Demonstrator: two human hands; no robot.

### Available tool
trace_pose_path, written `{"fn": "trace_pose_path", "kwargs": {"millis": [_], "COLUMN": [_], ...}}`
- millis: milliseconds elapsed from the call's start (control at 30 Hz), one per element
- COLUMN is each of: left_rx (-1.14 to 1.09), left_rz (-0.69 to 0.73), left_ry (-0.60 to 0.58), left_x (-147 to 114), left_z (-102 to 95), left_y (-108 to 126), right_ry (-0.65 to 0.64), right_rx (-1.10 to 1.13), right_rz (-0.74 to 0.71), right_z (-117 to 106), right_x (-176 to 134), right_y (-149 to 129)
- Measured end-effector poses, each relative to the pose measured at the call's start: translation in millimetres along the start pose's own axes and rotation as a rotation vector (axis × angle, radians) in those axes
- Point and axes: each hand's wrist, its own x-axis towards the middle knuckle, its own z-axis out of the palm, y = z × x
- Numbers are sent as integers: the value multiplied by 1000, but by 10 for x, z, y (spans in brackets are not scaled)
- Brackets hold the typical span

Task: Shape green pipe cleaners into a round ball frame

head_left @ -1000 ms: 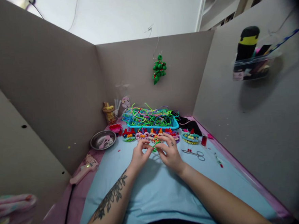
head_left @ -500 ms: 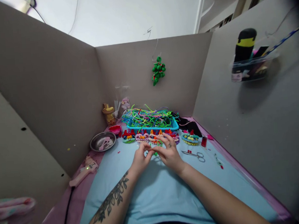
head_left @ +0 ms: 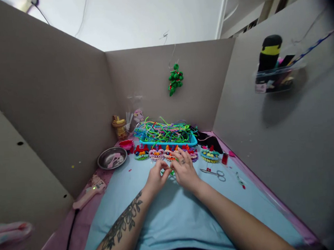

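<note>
Green bit [head_left: 172,173] is up over the tabletop [head_left: 168,224], pinched in the left hand [head_left: 157,177] and right hand [head_left: 186,172], both nearly closed; fingers hide most of it, can't make out its shape. Right hand blocks some figures [head_left: 157,154] behind, and the cloth [head_left: 11,235] at left is cut off

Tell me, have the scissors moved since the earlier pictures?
No: against the blue tray, the scissors keep the same place, nearer and to the right; only the camera view shifted.
</note>
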Motion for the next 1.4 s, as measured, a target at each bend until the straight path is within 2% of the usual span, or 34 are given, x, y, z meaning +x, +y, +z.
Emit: {"fn": "trace_pose_path", "kwargs": {"millis": [233, 433, 700, 800, 933, 1033, 1233, 1400], "left_rx": [-88, -39, 57, 138, 286, 335, 297, 346], "left_rz": [-27, -24, -4, 38, 169, 222, 158, 243], "left_ry": [3, -15, -4, -9, -16, -21, 25, 13], "left_x": [29, 20, 6, -10, -41, -57, -62, -58], "left_z": [19, -1, -8, 26, 74, 85, 70, 62], "left_y": [-31, -11, -17, -58, -132, -162, -173, -120], "right_ry": [-15, -84, -224, -292, -321, -300, -160, -168], "right_rx": [127, 348, 508, 548, 531, 486, 425, 318], "right_rz": [77, 134, 242, 288, 324, 315, 177, 100], "right_z": [-39, -16, 15, -16, -27, -30, -93, -129], "right_x": [4, 29, 70, 84, 83, 78, 66, 44], "right_y": [-2, 72, 155, 168, 151, 133, 137, 109]}}
